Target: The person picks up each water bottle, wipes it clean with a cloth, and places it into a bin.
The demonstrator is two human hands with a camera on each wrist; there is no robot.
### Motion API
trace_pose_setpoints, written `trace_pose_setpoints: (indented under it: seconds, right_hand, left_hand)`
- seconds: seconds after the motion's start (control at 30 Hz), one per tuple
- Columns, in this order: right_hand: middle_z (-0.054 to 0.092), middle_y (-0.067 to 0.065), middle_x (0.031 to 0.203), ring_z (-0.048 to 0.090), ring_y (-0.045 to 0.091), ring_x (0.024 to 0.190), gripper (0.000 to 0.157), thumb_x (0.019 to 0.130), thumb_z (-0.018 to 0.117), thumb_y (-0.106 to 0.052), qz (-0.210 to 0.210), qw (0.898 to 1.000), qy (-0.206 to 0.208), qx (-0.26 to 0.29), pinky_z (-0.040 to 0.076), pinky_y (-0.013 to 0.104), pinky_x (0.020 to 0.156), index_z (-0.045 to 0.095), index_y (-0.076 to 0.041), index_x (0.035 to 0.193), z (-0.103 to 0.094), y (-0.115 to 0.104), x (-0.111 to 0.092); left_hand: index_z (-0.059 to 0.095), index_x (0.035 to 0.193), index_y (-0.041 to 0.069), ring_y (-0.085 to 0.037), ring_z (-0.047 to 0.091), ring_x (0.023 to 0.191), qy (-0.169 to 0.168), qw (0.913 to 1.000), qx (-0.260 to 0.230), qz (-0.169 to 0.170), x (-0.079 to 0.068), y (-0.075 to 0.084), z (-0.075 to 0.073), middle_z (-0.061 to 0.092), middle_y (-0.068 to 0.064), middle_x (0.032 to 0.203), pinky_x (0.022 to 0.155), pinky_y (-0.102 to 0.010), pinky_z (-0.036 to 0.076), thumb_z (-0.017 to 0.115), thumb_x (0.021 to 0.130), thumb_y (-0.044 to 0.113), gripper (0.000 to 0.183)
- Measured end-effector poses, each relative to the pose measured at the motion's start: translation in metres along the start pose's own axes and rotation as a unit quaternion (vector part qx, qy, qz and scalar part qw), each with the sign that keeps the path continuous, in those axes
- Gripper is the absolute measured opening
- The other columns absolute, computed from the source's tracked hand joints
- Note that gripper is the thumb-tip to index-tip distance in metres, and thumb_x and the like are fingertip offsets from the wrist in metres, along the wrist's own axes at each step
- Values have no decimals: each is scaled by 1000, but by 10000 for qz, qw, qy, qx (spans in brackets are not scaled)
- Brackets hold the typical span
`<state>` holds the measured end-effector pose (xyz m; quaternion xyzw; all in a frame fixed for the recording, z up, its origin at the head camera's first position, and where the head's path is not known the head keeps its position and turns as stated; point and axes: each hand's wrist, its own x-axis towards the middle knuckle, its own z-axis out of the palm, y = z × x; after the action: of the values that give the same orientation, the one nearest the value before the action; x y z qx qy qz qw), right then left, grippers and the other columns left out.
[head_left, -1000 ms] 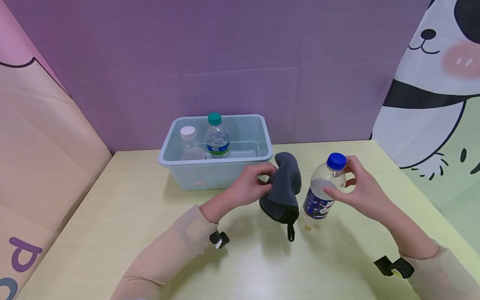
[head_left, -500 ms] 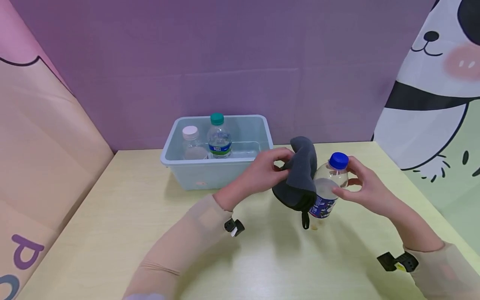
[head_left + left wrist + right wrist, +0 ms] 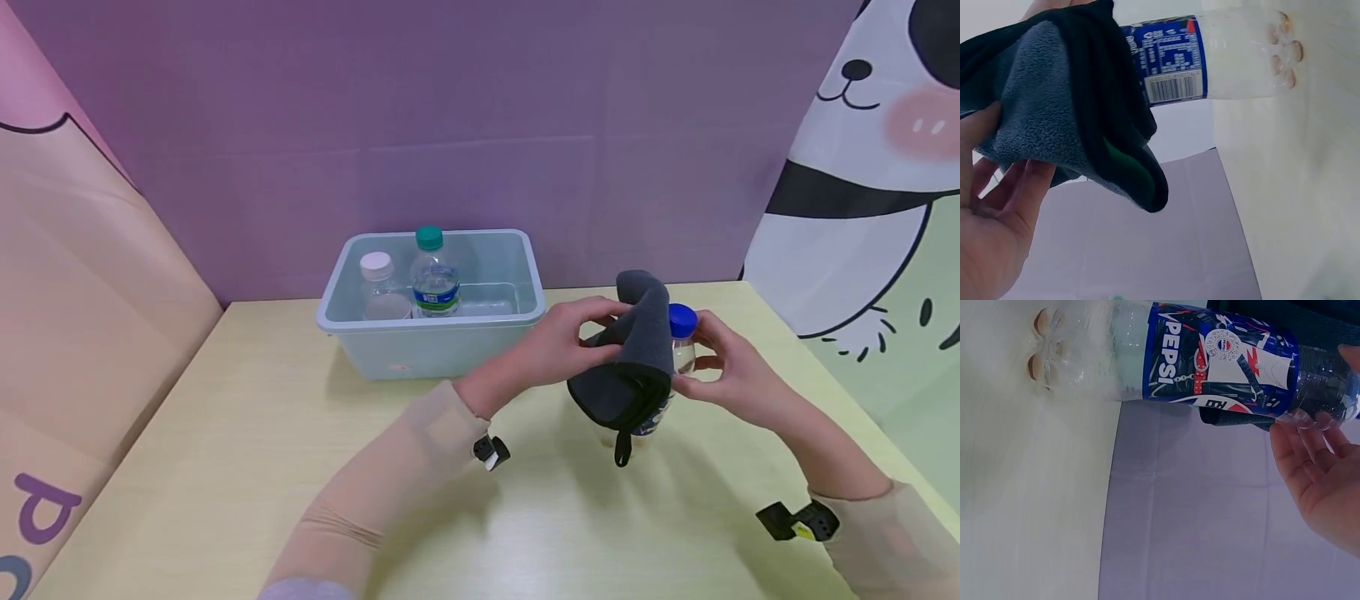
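Observation:
A dark grey cloth [image 3: 637,350] with black edging and a hanging loop is pinched between thumb and fingers of my left hand [image 3: 566,346]. It hangs in front of a clear Pepsi bottle [image 3: 1222,362] with a blue cap [image 3: 682,321], covering much of it in the head view. My right hand [image 3: 735,375] grips the bottle near its neck from the right. In the left wrist view the label [image 3: 1172,59] and knobbed base show beyond the cloth. Whether the base touches the table is unclear.
At the back of the pale wooden table [image 3: 225,433] stands a light blue bin [image 3: 427,350]. Inside it are a white-capped bottle [image 3: 377,268] and a green-capped bottle [image 3: 435,275]. Behind hangs a purple cloth backdrop [image 3: 480,125].
My left hand has carried the cloth rightward, from beside the bottle to in front of it. The right hand and the bottle have shifted only slightly.

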<state>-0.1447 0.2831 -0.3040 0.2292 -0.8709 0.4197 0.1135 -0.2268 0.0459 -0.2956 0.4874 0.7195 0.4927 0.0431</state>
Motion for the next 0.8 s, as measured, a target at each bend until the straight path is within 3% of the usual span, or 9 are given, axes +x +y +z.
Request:
trace_pose_setpoints:
  seconds: [0.37,0.53,0.63,0.8]
  right_hand:
    - [56,-11,110,54,2,104,53,75,71,15,-295,9992,35,278,49,15,79,46,6,121,0,3,3]
    - [57,-12,113,54,1,105,54,75,71,16,-351,9987,29,363,49,15,79,45,7,122,1,5,4]
    - [57,-13,117,54,2,105,55,77,70,16,-366,9984,-3,429,50,16,78,45,6,124,1,6,4]
    - [58,-13,120,56,2,105,56,78,69,16,-425,9972,-51,611,53,19,75,48,-2,127,2,6,2]
  left_hand:
    - [70,102,-5,-18,61,95,754,9964,71,368,-5,-4,11,64,-12,101,68,-19,55,66,87,-8,16]
    - [70,99,-4,-19,60,91,862,9948,289,455,-9,-8,12,65,-12,97,67,-17,54,64,87,-10,14]
    - [68,94,-2,-19,63,92,669,9958,553,277,-14,-13,13,65,-11,94,70,-18,53,64,87,-10,11]
    - [63,89,3,-18,64,92,-320,9901,1297,-421,-22,-29,22,68,-8,92,83,-22,50,66,87,-5,9]
